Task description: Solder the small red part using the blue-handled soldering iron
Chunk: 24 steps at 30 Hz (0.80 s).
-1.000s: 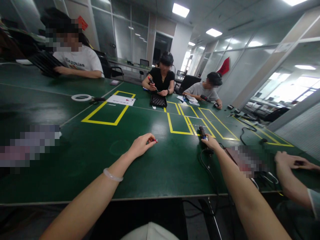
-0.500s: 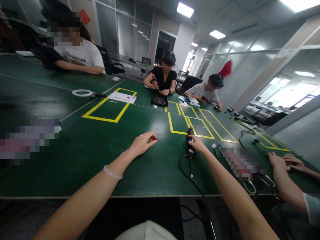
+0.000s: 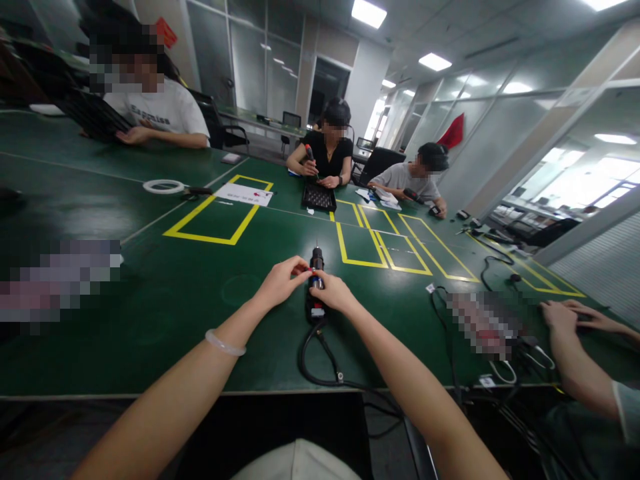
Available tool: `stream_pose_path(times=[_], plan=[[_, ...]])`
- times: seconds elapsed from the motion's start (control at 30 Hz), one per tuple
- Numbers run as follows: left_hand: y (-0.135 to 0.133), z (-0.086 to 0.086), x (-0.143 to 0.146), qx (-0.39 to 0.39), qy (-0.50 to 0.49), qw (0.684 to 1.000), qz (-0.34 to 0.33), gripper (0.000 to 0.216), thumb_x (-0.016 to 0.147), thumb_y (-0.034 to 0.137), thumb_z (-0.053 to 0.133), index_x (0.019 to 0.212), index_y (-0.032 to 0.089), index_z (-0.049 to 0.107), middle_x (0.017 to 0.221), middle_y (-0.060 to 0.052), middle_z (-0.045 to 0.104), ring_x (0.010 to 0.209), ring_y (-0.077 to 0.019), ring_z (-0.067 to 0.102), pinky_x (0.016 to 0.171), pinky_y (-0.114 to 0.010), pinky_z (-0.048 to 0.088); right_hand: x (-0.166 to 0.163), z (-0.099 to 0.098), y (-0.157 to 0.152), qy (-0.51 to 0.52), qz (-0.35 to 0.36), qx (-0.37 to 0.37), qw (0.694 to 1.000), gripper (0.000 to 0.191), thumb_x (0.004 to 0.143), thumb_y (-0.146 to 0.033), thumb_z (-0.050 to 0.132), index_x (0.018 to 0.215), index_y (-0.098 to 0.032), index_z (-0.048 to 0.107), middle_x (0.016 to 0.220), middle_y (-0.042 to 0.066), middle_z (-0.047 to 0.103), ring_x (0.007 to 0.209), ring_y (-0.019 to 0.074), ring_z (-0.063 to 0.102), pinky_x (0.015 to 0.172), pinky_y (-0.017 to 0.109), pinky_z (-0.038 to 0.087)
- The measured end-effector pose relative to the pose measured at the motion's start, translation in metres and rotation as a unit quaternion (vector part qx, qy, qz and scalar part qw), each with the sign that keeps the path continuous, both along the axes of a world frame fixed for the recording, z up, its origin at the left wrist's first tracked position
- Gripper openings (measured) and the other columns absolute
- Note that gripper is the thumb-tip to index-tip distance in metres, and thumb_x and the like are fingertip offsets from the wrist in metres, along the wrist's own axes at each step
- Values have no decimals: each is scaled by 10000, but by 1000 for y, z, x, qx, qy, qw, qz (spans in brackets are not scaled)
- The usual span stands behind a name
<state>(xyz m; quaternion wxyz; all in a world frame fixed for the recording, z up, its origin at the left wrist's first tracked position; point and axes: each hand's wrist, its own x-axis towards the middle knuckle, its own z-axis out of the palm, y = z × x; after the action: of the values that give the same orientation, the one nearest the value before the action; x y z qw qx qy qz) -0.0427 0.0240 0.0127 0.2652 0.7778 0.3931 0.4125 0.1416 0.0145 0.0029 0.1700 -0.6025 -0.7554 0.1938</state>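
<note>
Before me on the green table is a black corded rotary tool, its thin bit pointing away from me. My right hand is closed around the tool's body from the right. Beside it, my left hand pinches a small red piece against the tool's left side. Fingers cover most of that piece, so its kind is unclear. A thick black cord loops from the tool's rear end toward the table's front edge. My left wrist wears a pale bangle.
Yellow tape frames mark the table ahead. A white ring magnifier and a paper sheet lie back left. A person's hands rest at right, near cables. Across the table, a co-worker works over a black tray.
My right hand has brought the rotary tool leftward from the yellow frames to my left hand. Its cord has shifted left too. The left hand stays nearly in place.
</note>
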Motion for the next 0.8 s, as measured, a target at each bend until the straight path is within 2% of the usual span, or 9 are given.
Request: stream_pose_path(times=[0.1,0.2,0.33,0.43,0.53,0.63,0.8], plan=[[2,-2,-1,-19,-27,999,3,235,870,407,550,938,190,608,901,-32,677,839,-185,645,787,-304,504,-19,-4,-2,7,4,0,1000,435,782,-415,636,1191,-270,602,913,58,673,812,240,621,693,293,425],[2,-3,-1,-33,-51,998,2,235,864,398,559,950,185,606,915,-34,680,849,-185,647,796,-302,506,-24,-7,-6,54,24,10,998,387,799,-452,626,1135,-262,615,889,49,657,797,226,605,689,285,410],[2,-2,0,-51,-71,996,0,251,864,411,563,950,179,604,897,-32,680,828,-179,647,772,-292,503,-14,-9,-10,149,47,8,988,313,869,-379,542,1162,-283,599,815,7,627,713,179,568,678,272,413],[2,-1,0,-61,-75,995,0,273,862,432,564,942,174,602,886,-31,679,801,-172,640,755,-287,503,-5,-14,-11,219,-1,46,975,291,877,-292,483,1136,-265,612,831,11,609,682,162,543,655,275,434],[2,-2,0,-64,-71,995,-5,273,865,432,562,938,172,605,865,-27,672,787,-170,634,731,-281,500,-3,-20,-11,330,-28,60,942,263,876,-326,478,1082,-248,622,838,16,609,634,149,525,566,263,435],[1,-4,2,-60,-53,996,-29,247,869,404,568,950,175,614,867,-23,667,772,-162,626,708,-270,490,-3,-22,-12,447,-17,13,894,300,862,-447,519,1055,-235,608,799,14,621,577,134,521,452,234,385],[-3,-3,6,-15,-6,998,-63,179,861,320,579,971,192,639,935,-29,654,821,-164,617,766,-279,489,-1,-23,-12,536,2,-51,842,365,782,-495,641,988,-196,602,712,-2,611,544,110,540,419,207,394]])
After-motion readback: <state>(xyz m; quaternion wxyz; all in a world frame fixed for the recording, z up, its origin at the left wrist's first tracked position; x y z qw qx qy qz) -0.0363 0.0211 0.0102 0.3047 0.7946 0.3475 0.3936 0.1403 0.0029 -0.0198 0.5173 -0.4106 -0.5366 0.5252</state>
